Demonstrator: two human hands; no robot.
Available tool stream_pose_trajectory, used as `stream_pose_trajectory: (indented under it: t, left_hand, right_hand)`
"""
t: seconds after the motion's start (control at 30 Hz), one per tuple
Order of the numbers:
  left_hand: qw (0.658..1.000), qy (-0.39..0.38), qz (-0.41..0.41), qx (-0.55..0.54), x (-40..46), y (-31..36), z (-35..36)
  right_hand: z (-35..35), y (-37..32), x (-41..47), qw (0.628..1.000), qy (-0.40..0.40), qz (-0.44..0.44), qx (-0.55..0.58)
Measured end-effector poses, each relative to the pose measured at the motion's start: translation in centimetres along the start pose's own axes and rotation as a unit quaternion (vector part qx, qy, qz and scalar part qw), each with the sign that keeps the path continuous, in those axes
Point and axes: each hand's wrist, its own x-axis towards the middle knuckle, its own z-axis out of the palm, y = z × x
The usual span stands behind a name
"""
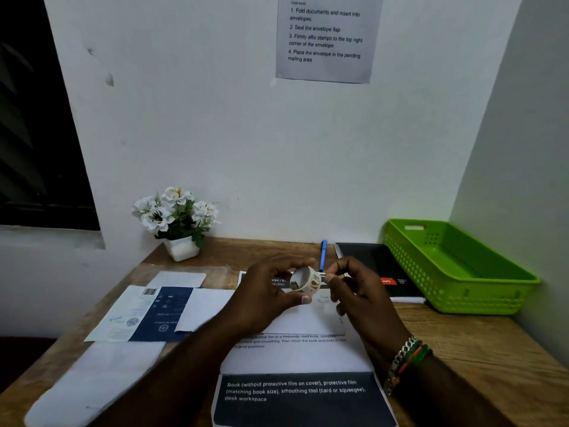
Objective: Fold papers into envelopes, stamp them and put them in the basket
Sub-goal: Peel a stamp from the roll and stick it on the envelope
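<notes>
Above a wooden desk [480, 343], the left hand [264, 294] grips a roll of stamp stickers [306, 279] while the right hand [360, 291] pinches at its edge; a white envelope [308, 318] lies beneath them on printed sheets [295, 359]; the green basket [455, 269] stands far right, beside a black notebook [369, 260] and blue pen [323, 255]; potted white flowers [177, 217] sit far left.

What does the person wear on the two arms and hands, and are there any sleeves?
No sleeves show: both forearms are bare. The right hand has bracelets at its wrist: a silver chain bracelet and green and orange thread bands. The left hand and its wrist carry nothing visible, no ring, watch or glove.
</notes>
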Motion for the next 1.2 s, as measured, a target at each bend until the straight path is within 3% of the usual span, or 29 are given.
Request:
stream_pose_trajectory:
  t: [0.4,0.8,1.2]
  left_hand:
    - [1.000,-0.012,0.002,0.003,-0.4,0.1,0.1]
    - [1.000,-0.020,0.012,0.020,-0.5,0.5,0.4]
    - [0.999,-0.031,-0.013,0.018,-0.3,0.3,0.6]
  right_hand:
    - [0.1,0.6,0.1,0.994,0.001,-0.034,-0.107]
    - [0.1,1.6,0.2,0.990,-0.050,-0.058,-0.115]
    - [0.4,1.7,0.2,0.992,-0.035,-0.047,-0.110]
